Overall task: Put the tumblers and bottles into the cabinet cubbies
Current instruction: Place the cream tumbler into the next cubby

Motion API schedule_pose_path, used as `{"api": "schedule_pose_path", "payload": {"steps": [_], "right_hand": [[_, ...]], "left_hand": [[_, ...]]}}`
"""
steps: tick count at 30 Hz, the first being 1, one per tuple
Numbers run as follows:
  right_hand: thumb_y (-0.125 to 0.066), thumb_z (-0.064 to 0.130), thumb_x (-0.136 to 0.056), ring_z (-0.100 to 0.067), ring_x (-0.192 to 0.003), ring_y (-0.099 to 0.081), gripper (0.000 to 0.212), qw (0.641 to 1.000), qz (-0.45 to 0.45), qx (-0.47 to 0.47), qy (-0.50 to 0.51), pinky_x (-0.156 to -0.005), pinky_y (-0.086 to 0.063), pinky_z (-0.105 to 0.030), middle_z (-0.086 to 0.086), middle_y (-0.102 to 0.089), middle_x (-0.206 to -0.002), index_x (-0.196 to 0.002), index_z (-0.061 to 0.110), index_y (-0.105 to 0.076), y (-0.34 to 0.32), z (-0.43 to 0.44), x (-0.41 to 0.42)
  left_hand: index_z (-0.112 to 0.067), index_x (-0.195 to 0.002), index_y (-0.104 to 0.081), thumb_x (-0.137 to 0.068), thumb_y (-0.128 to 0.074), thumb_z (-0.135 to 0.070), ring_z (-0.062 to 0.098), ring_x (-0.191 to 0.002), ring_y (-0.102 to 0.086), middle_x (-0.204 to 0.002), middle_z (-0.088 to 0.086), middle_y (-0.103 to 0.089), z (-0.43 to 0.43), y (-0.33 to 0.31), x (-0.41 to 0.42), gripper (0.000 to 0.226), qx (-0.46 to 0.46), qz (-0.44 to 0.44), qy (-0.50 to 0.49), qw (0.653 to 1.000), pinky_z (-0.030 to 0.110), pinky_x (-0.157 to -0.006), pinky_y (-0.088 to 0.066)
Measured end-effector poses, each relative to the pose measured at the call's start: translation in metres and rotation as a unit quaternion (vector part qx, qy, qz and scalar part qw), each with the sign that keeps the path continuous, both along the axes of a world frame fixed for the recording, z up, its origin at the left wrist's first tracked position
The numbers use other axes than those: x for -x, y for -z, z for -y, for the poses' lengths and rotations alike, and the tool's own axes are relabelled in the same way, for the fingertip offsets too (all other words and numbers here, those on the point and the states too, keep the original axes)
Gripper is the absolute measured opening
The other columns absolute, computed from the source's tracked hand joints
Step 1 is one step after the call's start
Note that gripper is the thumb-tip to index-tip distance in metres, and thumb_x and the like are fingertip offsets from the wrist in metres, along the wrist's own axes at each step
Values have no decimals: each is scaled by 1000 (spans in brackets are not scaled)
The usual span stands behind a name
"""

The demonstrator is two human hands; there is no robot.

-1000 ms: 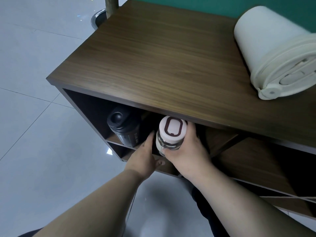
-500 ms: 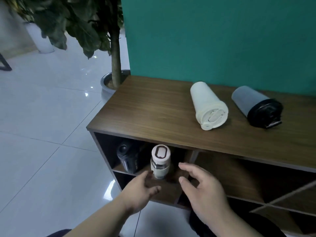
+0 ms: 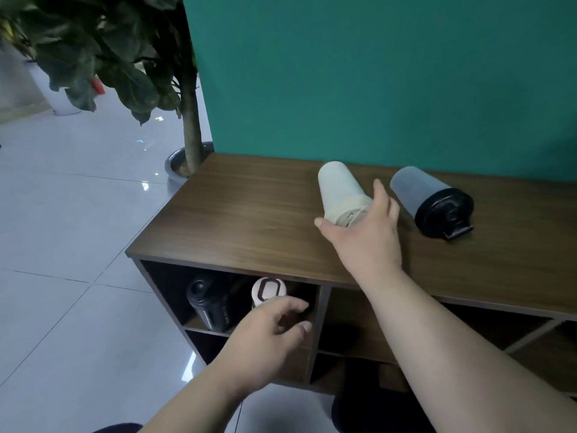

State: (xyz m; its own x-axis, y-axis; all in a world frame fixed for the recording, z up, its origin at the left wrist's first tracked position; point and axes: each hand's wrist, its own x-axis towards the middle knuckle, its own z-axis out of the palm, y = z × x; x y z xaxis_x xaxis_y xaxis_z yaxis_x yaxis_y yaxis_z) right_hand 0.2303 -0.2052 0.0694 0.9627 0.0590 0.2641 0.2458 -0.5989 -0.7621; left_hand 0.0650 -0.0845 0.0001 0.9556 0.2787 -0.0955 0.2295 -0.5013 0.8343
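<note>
Two tumblers lying on the cabinet (image 3: 249, 220) top: one cream (image 3: 342, 195), one grey (image 3: 434, 204). Two bottles in one cubby: one black (image 3: 212, 307), one white-capped (image 3: 268, 290). Two hands: left (image 3: 268, 332), right (image 3: 365, 235).

Cabinet (image 3: 249, 220) at frame centre. On its top, right of centre: two tumblers lying down, one (image 3: 340, 192) left of the other (image 3: 437, 204). Upper-left cubby (image 3: 162, 285): two bottles upright, one (image 3: 209, 307) left of the other (image 3: 267, 290). Plant (image 3: 125, 57) upper left, behind the cabinet.

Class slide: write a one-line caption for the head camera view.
Right hand reaches for the cream tumbler lying on the cabinet top; left hand hovers open by the upper-left cubby.
</note>
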Motion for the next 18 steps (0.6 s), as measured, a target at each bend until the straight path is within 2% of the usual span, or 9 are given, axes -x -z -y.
{"api": "schedule_pose_path", "payload": {"steps": [5, 10, 14, 16, 18], "right_hand": [[-80, 48, -65, -28, -127, -48, 101, 999, 33, 40, -3, -97, -45, -41, -2, -38, -146, -149, 30, -26, 6, -6, -13], [-83, 37, -65, -13, -118, -48, 96, 999, 12, -12, -45, -89, -42, -30, 6, -36, -143, -145, 33, -29, -7, 34, 25], [-83, 24, -66, -3, -116, -45, 89, 995, 5, -70, -75, -92, -40, -25, 12, -39, -138, -138, 39, -34, -25, 92, 79], [-81, 22, -66, -5, -117, -49, 81, 992, -12, -89, -93, -93, -45, -30, 14, -46, -134, -130, 46, -38, -33, 121, 102], [-76, 31, -62, -5, -112, -53, 75, 990, -31, -76, -113, -88, -48, -32, 17, -52, -127, -125, 52, -42, -39, 146, 119]], "left_hand": [[-35, -117, -73, -96, -72, -29, -19, -96, -57, -108, -26, -67, -1, 17, -11, 21, -16, 13, 26, 999, 0, -78, -41], [-31, -110, -73, -96, -73, -26, -3, -97, -62, -99, -16, -71, 2, 18, -6, 15, -25, -19, 60, 998, 7, -79, -47], [-31, -110, -72, -96, -73, -18, -10, -82, -66, -104, -26, -71, 12, 15, -6, 19, 65, -6, 32, 997, 4, -73, -46], [-33, -115, -67, -95, -75, -18, -2, -87, -68, -102, -16, -76, 18, 14, -6, 26, 113, 0, 9, 994, 8, -75, -46], [-32, -123, -61, -86, -82, -21, 6, -93, -66, -109, -10, -75, 23, 16, -3, 44, 128, 6, 8, 992, 16, -80, -45]]}}
